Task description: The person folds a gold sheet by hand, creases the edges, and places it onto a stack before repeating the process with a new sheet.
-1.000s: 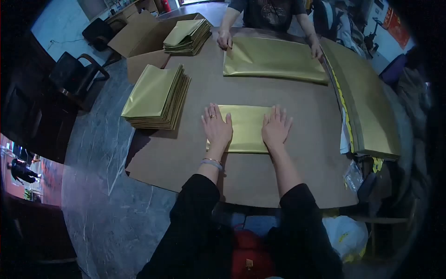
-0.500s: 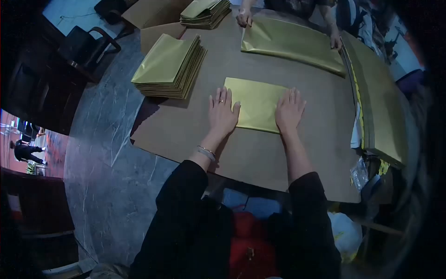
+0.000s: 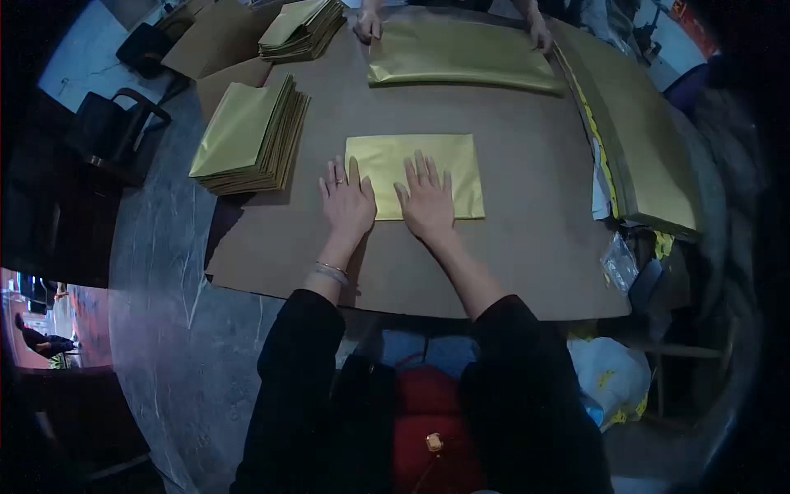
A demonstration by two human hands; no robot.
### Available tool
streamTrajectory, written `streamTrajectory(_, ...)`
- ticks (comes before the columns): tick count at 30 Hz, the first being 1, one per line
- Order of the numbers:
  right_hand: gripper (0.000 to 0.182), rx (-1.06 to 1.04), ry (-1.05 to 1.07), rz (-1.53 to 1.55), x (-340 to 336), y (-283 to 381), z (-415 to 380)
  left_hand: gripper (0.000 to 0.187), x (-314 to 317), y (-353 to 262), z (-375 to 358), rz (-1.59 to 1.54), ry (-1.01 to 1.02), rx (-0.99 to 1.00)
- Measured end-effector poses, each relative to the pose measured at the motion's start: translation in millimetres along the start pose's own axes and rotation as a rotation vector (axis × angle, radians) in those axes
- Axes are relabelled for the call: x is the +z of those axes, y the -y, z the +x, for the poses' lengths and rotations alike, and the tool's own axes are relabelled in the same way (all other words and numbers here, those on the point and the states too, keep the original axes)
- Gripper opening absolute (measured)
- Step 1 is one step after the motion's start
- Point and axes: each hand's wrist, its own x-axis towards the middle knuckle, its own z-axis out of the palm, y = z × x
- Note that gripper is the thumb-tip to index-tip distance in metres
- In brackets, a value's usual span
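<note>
A folded gold sheet (image 3: 463,177) lies flat in front of me on the brown cardboard table top (image 3: 527,247). My left hand (image 3: 349,204) rests palm down over its lower left edge, fingers stretched out and a ring on one of them. Lying flat on the middle of the same sheet is my right hand (image 3: 428,199), its fingers spread. Neither hand grips anything. To the left stands a neat stack of folded gold sheets (image 3: 239,123), several layers thick.
Across the table a co-worker's hands (image 3: 539,34) hold a wide folded gold sheet (image 3: 469,53). Another stack of folded gold sheets (image 3: 298,29) sits at the far left. Along the right edge lies a thick gold pile (image 3: 646,148), with clear plastic (image 3: 619,263) near its front end.
My right hand has slid left from the sheet's right edge onto its middle. My left hand stays at the left edge. The head view has shifted, and the co-worker still holds the wide sheet.
</note>
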Motion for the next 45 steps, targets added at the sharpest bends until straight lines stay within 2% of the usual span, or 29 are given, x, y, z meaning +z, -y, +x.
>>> streamTrajectory(4,0.056,0.061,-0.029,-0.151,-20,-54,-15,0.054,-8,3,-4,0.039,0.038,-0.072)
streamTrajectory(8,0.055,0.085,-0.003,-0.151,-27,-77,-18,0.057,-15,8,-7,0.055,0.106,-0.166)
streamTrajectory(15,0.054,0.138,0.226,-0.124,-50,-93,-27,0.056,-4,12,-9,0.067,-0.005,-0.173)
streamTrajectory(20,0.055,0.116,0.215,-0.168,-54,-94,-24,0.054,-14,10,-11,0.066,0.076,-0.197)
streamTrajectory(22,0.056,0.151,0.363,-0.223,-54,-97,-18,0.055,-12,9,-11,0.086,0.07,-0.203)
streamTrajectory(23,0.055,0.116,0.419,-0.346,-47,-105,-9,0.056,-9,8,-9,0.101,0.069,-0.207)
streamTrajectory(24,0.055,0.077,0.406,-0.343,-52,-102,8,0.057,-10,2,-10,0.119,-0.026,-0.171)
streamTrajectory(26,0.055,0.164,0.428,-0.404,-63,-92,41,0.058,-24,-17,-9,-0.043,-0.027,-0.066)
streamTrajectory(27,0.051,0.013,0.25,-0.382,-42,-101,53,0.058,-19,-23,-12,-0.124,-0.024,0.021)
streamTrajectory(28,0.051,-0.007,0.241,-0.37,-33,-101,60,0.058,-15,-28,-15,-0.208,-0.018,0.113)
streamTrajectory(29,0.051,-0.018,0.218,-0.217,-27,-101,61,0.058,-13,-31,-19,-0.198,-0.03,0.098)
streamTrajectory(30,0.051,-0.027,0.197,-0.065,-22,-103,61,0.059,-11,-33,-21,-0.139,0.03,0.022)
streamTrajectory(32,0.05,-0.017,0.207,-0.102,-18,-104,57,0.061,-20,-33,-18,-0.087,0.146,-0.052)
streamTrajectory(36,0.049,-0.039,0.214,-0.184,-29,-97,48,0.065,-12,-33,-22,-0.129,0.121,-0.073)
streamTrajectory(38,0.045,-0.021,0.156,-0.238,-32,-96,55,0.067,1,-39,-35,-0.286,-0.11,-0.224)
streamTrajectory(39,0.043,-0.028,0.126,-0.172,-38,-94,59,0.071,-15,-53,-49,-0.454,-0.261,-0.333)
streamTrajectory(41,0.041,0.01,0.207,-0.162,-48,-93,71,0.071,-30,-80,-79,-0.741,-0.281,-0.665)
streamTrajectory(42,0.042,-0.06,0.087,-0.143,-32,-110,78,0.07,-29,-91,-90,-0.944,-0.21,-0.774)
streamTrajectory(43,0.046,-0.031,0.11,0.09,12,-157,92,0.07,-27,-90,-94,-1.169,-0.048,-0.839)
streamTrajectory(44,0.049,0.034,0.259,0.156,13,-155,96,0.07,-40,-90,-96,-1.357,0.126,-0.928)
streamTrajectory(45,0.053,0.108,0.404,0.21,-11,-130,94,0.07,-82,-86,-89,-1.558,0.396,-0.959)
